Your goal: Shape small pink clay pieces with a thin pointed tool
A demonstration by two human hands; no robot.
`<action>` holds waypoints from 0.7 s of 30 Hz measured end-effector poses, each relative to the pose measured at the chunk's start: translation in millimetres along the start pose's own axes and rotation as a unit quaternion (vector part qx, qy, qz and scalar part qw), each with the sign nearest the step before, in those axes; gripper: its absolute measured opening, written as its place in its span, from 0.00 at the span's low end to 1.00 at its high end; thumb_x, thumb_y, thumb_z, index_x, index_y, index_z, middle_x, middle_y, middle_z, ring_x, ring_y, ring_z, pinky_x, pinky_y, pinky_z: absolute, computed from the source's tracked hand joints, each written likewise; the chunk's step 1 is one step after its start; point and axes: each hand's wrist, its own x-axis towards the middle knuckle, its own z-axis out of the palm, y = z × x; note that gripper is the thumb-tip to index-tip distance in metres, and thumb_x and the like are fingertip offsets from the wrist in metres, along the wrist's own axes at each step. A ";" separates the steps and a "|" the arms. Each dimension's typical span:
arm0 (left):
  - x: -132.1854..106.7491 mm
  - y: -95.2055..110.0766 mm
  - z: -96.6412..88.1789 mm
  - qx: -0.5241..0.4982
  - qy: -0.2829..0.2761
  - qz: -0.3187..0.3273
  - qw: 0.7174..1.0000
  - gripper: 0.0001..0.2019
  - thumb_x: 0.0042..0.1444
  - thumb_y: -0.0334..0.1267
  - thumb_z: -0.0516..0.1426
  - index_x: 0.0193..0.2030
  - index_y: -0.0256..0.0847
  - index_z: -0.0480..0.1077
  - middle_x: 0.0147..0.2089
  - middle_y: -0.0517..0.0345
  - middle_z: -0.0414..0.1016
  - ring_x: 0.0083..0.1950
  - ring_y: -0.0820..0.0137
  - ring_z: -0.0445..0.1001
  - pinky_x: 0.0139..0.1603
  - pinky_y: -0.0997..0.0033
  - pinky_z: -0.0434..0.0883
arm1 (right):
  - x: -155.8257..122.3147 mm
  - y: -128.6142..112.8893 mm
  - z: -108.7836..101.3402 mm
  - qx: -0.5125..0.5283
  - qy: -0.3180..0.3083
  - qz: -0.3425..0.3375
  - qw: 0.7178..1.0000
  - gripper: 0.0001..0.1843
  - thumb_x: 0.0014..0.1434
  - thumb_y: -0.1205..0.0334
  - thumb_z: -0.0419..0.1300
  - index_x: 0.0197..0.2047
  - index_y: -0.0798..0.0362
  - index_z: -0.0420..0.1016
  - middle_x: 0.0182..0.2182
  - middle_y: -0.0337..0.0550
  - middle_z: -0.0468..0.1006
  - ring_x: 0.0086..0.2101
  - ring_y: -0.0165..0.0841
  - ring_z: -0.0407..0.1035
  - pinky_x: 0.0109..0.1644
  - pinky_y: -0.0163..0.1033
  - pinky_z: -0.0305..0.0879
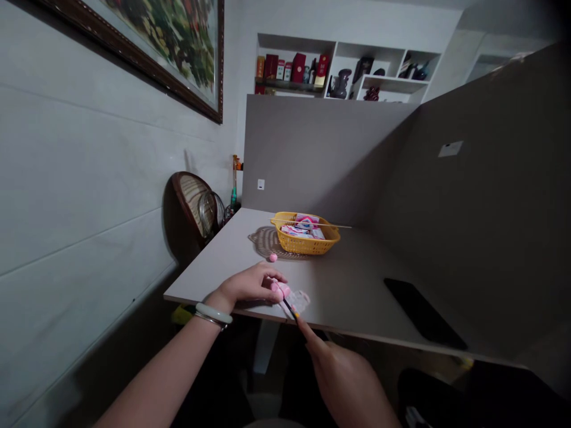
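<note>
My left hand [250,285] rests on the grey table [348,279] near its front edge, fingers curled and pressed on a small pink piece [284,290] beside a clear wrapper [301,300]. A pale bangle sits on that wrist. My right hand [343,374] is below the table edge, pinching a thin dark stick [289,308] whose tip meets the pink piece. Another small pink piece [272,257] lies further back on the table.
A yellow basket [307,242] with small packets and a long thin skewer across its rim stands mid-table. A black phone [423,312] lies at the right. Grey partitions enclose the back and right. A round wooden tray leans at the left wall.
</note>
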 end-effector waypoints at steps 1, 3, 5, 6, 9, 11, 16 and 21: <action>0.5 1.5 -0.4 0.002 -0.003 -0.004 1.000 0.24 0.47 0.44 0.66 0.51 0.39 0.78 0.49 0.50 0.74 0.49 0.59 0.74 0.50 0.64 0.72 | 2.8 -1.4 -1.5 -0.006 0.005 -0.002 1.000 0.38 0.55 0.80 0.49 0.69 0.54 0.65 0.26 0.42 0.82 0.24 0.35 0.77 0.24 0.32 0.63; 1.4 3.1 -1.6 0.000 -0.012 -0.007 1.000 0.24 0.47 0.43 0.65 0.51 0.39 0.78 0.48 0.50 0.75 0.49 0.59 0.74 0.49 0.64 0.72 | 14.6 -5.9 -2.9 -0.006 0.023 -0.011 1.000 0.39 0.55 0.80 0.48 0.70 0.54 0.62 0.26 0.42 0.82 0.23 0.34 0.76 0.23 0.31 0.61; 2.0 2.4 -2.9 -0.004 -0.012 -0.001 1.000 0.23 0.47 0.42 0.65 0.51 0.39 0.78 0.49 0.50 0.75 0.51 0.58 0.73 0.51 0.63 0.71 | 28.2 -10.2 -1.1 0.012 0.045 -0.020 0.999 0.39 0.57 0.79 0.47 0.71 0.53 0.60 0.26 0.42 0.82 0.22 0.34 0.75 0.22 0.30 0.60; 2.0 1.6 -3.4 -0.005 -0.008 0.002 1.000 0.23 0.47 0.42 0.66 0.51 0.39 0.78 0.50 0.50 0.74 0.52 0.58 0.73 0.53 0.63 0.71 | 33.1 -11.4 0.8 0.022 0.053 -0.022 0.998 0.39 0.58 0.79 0.47 0.71 0.52 0.59 0.26 0.42 0.83 0.22 0.33 0.75 0.23 0.30 0.60; 1.1 -0.9 -3.8 -0.008 0.002 0.002 1.000 0.24 0.47 0.42 0.66 0.52 0.39 0.78 0.53 0.48 0.73 0.54 0.59 0.72 0.55 0.62 0.70 | 32.5 -8.3 7.1 0.054 0.064 -0.026 0.996 0.38 0.59 0.79 0.45 0.71 0.51 0.59 0.30 0.45 0.84 0.26 0.34 0.78 0.26 0.31 0.64; 0.4 -1.4 -3.0 -0.010 -0.002 -0.006 1.000 0.24 0.47 0.43 0.67 0.52 0.39 0.78 0.54 0.47 0.72 0.53 0.59 0.72 0.55 0.61 0.70 | 21.5 -2.3 8.4 0.056 0.052 -0.025 0.997 0.38 0.59 0.78 0.46 0.71 0.52 0.59 0.32 0.46 0.85 0.28 0.35 0.78 0.28 0.32 0.66; 1.8 -1.2 -1.5 0.005 0.006 -0.002 1.000 0.23 0.47 0.42 0.67 0.52 0.40 0.78 0.53 0.48 0.73 0.54 0.57 0.72 0.57 0.59 0.69 | 9.3 1.2 -0.8 0.029 0.023 -0.009 0.999 0.37 0.57 0.78 0.49 0.70 0.53 0.63 0.26 0.44 0.82 0.23 0.36 0.76 0.24 0.33 0.63; 3.6 -2.0 -3.3 0.020 0.006 0.009 1.000 0.23 0.46 0.40 0.67 0.51 0.40 0.78 0.54 0.47 0.74 0.57 0.56 0.71 0.58 0.59 0.69 | 37.9 -12.4 2.4 0.085 0.102 -0.036 0.990 0.34 0.61 0.77 0.47 0.69 0.52 0.64 0.29 0.47 0.83 0.24 0.32 0.75 0.30 0.31 0.66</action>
